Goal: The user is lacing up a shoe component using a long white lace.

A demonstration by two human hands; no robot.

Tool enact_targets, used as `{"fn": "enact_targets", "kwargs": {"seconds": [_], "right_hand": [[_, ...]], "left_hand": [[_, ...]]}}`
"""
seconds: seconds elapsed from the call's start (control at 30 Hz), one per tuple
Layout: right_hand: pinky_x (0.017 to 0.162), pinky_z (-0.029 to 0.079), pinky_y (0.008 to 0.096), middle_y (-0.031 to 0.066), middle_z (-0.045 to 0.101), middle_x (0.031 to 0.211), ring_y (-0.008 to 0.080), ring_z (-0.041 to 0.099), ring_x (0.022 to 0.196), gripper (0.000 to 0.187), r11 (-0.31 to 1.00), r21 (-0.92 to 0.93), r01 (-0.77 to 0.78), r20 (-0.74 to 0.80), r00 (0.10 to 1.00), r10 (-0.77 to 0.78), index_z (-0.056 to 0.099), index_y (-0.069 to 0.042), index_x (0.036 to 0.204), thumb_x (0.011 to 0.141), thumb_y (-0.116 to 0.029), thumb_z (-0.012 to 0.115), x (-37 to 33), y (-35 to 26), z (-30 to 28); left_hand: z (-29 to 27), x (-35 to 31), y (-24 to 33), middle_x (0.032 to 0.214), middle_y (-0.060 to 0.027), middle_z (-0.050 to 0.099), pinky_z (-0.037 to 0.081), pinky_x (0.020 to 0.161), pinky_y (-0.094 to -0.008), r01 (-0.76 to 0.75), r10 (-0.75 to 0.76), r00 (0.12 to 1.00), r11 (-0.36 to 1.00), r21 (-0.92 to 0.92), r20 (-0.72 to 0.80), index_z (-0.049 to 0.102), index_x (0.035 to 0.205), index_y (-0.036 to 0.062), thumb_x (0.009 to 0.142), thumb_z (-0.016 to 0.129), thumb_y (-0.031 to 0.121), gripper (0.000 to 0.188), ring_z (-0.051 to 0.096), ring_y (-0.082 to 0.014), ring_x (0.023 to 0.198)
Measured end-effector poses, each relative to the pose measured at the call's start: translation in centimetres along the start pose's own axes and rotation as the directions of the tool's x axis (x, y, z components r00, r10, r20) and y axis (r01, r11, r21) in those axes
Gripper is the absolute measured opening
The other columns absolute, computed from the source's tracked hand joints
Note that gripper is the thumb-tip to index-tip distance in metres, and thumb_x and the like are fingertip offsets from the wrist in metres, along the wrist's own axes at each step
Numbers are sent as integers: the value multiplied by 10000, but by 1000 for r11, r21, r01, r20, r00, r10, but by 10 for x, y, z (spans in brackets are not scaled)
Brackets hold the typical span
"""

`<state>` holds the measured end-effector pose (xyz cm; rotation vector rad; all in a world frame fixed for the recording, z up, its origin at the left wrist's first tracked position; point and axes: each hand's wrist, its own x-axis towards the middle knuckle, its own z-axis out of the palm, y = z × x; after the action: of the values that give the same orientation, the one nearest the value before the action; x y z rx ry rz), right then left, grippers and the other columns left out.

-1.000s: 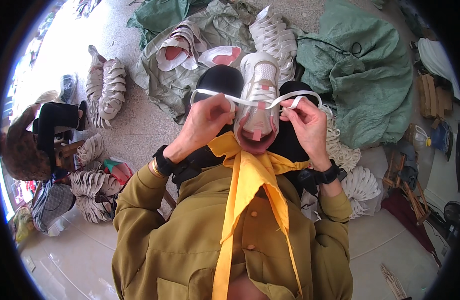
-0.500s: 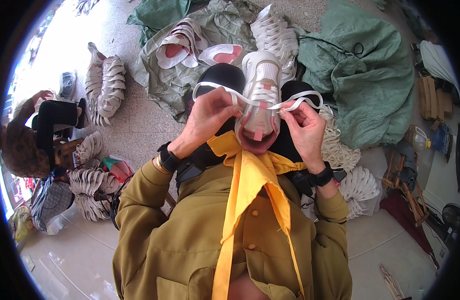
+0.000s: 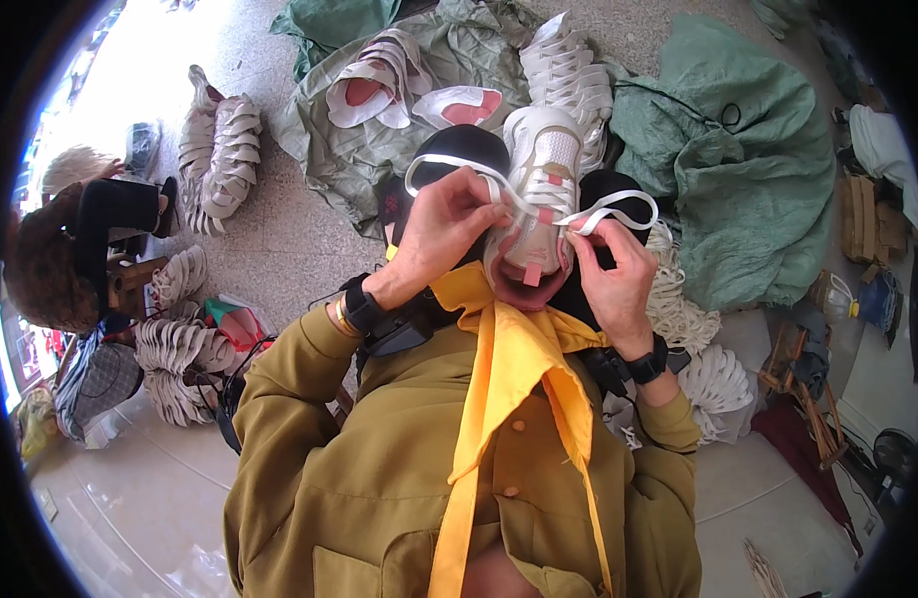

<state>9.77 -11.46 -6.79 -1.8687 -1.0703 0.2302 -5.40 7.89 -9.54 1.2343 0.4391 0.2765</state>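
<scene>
Between my knees lies a white and pink shoe upper point(image 3: 542, 189), its toe pointing away from me and its pink-lined heel opening toward me. White laces cross its tongue. At its left side my left hand point(image 3: 447, 227) pinches one end of the shoelace point(image 3: 463, 160), which loops up over the knuckles. On the other side my right hand point(image 3: 618, 271) pinches the opposite end between thumb and fingers, with a loop curling above it. Both hands are closed just beside the eyelets. A yellow cloth point(image 3: 509, 399) hangs down my front below the heel.
Green woven sheets point(image 3: 723, 189) lie ahead to the right, beside a row of stacked white uppers point(image 3: 567, 75). Loose pink-lined pieces point(image 3: 379, 85) rest on a grey-green cloth. More upper stacks point(image 3: 230, 164) stand left, near another person point(image 3: 50, 254). White lace bundles point(image 3: 678, 299) lie right.
The lace between my hands, stretched nearly straight across the shoe before, now sags and slants. My right hand has drawn in a little lower beside the shoe. The whole view has shifted slightly.
</scene>
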Motion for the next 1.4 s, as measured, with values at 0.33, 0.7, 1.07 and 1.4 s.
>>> {"fn": "enact_targets", "kwargs": {"seconds": [0.33, 0.7, 1.07, 1.4], "right_hand": [[738, 579, 304, 105, 757, 967, 198, 743, 811, 143, 995, 52, -82, -14, 996, 83, 689, 12, 995, 872, 50, 753, -5, 3, 0], [704, 563, 279, 53, 728, 870, 130, 701, 743, 155, 949, 210, -235, -43, 967, 249, 686, -2, 983, 866, 25, 784, -7, 10, 4], [720, 551, 357, 104, 622, 962, 252, 648, 802, 349, 981, -163, 105, -3, 994, -107, 650, -16, 1048, 774, -47, 864, -8, -12, -2], [781, 564, 408, 138, 642, 1023, 323, 674, 903, 287, 968, -239, 76, 12, 997, -76, 660, -6, 1085, 818, -5, 767, -13, -7, -1]], "left_hand": [[3, -3, -4, 1102, -101, 689, 572, 946, -269, -16, 21, 999, 989, 149, -28, 578, 974, -30, 983, 640, -70, 74, 673, -122, 1030], [24, -1, 7, 929, -22, 618, 523, 737, -252, -262, 306, 952, 775, 574, 21, 564, 939, -24, 925, 700, -58, 141, 600, -66, 851], [33, -8, 14, 785, -32, 541, 449, 580, -258, -196, 364, 921, 739, 645, -138, 555, 911, 12, 853, 773, -19, 227, 539, -81, 657], [28, -8, 3, 823, -77, 555, 478, 593, -297, -289, 410, 911, 691, 662, -31, 628, 942, -8, 855, 785, 31, 182, 577, -159, 636]]}}
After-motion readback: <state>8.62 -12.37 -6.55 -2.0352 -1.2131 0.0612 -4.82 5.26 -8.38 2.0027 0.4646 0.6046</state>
